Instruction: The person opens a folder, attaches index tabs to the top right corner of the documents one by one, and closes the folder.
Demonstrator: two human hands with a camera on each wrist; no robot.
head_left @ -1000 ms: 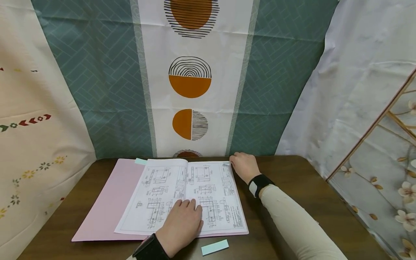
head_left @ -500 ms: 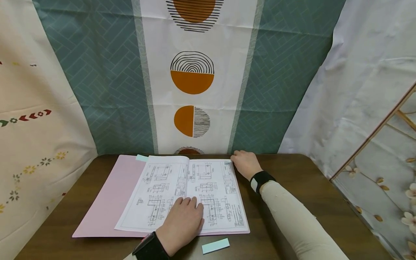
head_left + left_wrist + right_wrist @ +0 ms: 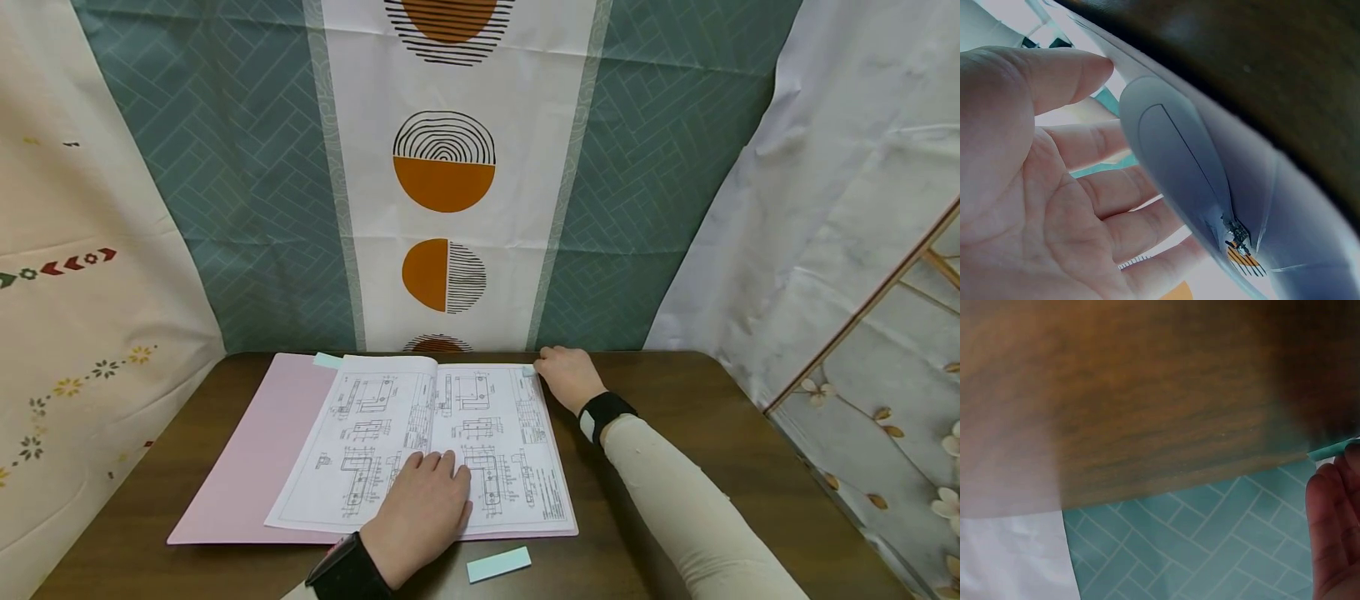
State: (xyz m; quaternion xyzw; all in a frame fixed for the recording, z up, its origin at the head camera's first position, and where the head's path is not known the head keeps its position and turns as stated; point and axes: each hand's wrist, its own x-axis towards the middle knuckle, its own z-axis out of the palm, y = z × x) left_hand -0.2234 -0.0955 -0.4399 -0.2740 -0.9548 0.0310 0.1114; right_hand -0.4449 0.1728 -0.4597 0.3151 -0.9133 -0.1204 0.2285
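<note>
A booklet of technical drawings (image 3: pixel 375 492) lies spread over a pink folder (image 3: pixel 247 467). Across its lower middle rests my left hand (image 3: pixel 422 508), fingers extended over the page. The left wrist view has that hand's palm (image 3: pixel 1029 206) beside the pages' curled edge (image 3: pixel 1172 137). At the right page's top right corner, my right hand (image 3: pixel 572 379) holds a pale blue sticky tab (image 3: pixel 529 371), partly hidden by its fingers. In the right wrist view the tab's teal edge (image 3: pixel 1332 450) sits at the fingertips.
Another pale blue tab (image 3: pixel 328 360) sticks out at the left page's top. A light blue sticky pad (image 3: pixel 498 565) lies in front of the folder on the brown wooden table (image 3: pixel 697 442). Patterned cloth (image 3: pixel 442 183) hangs behind the far edge.
The head view has tilted slightly downward in the frame, so the table sits a little higher. The tab at the right corner now shows more clearly; both hands stay in place.
</note>
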